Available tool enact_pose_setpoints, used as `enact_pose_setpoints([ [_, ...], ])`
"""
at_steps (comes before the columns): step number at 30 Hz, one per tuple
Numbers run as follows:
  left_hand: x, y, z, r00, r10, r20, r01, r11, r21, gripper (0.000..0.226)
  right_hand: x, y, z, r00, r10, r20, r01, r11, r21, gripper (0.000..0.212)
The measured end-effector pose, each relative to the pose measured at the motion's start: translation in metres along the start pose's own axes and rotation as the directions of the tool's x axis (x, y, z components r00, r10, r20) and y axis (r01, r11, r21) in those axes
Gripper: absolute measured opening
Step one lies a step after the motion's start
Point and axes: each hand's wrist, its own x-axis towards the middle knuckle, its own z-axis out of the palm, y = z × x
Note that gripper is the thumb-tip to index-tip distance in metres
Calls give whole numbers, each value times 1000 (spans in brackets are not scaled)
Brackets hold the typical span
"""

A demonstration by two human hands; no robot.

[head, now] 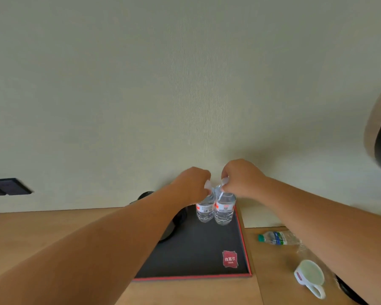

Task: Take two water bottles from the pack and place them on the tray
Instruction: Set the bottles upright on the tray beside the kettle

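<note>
White mug (310, 277) beside lying green-capped bottle (278, 238)

2 water bottles, the left bottle (205, 211) and the right bottle (224, 209), stand side by side (touching) at the far end of the tray (196, 256), frame centre. A mug (310, 277) and a lying bottle (278, 238) sit lower right, off the tray.

2 bare forearms and 2 bare hands, with no sleeves in view.

The left hand (193, 182) and the right hand (240, 178) carry no gloves, rings, watch or bands. Both forearms are uncovered from wrist to frame edge, so no clothing shows on either. The fingernails are too small and blurred to make out.
</note>
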Motion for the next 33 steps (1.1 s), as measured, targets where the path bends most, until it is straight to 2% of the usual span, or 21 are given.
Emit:
enact_pose_setpoints([
  [3,19,-11,9,1000,-8,19,8,1000,-13,39,18,4,11,999,42,9,-43,999,15,17],
  [7,35,-24,26,999,-30,33,32,998,-49,31,35,8,27,998,61,25,-61,998,3,12],
  [10,42,-33,34,999,-38,22,40,995,-89,32,45,8,37,999,45,21,-44,998,-40,19],
  [13,53,-37,34,999,-52,11,53,993,-108,34,54,11,36,1000,18,5,-18,998,-68,12],
  [20,61,-30,41,999,4,51,0,997,-72,35,45,23,43,998,-20,-67,12,992,-124,15],
  [26,65,-22,43,999,-20,34,23,994,-106,32,49,38,37,998,-35,-47,28,988,-153,19],
  [33,61,-14,47,998,9,61,-8,1000,-18,28,40,39,40,998,-30,-47,22,989,-145,18],
])
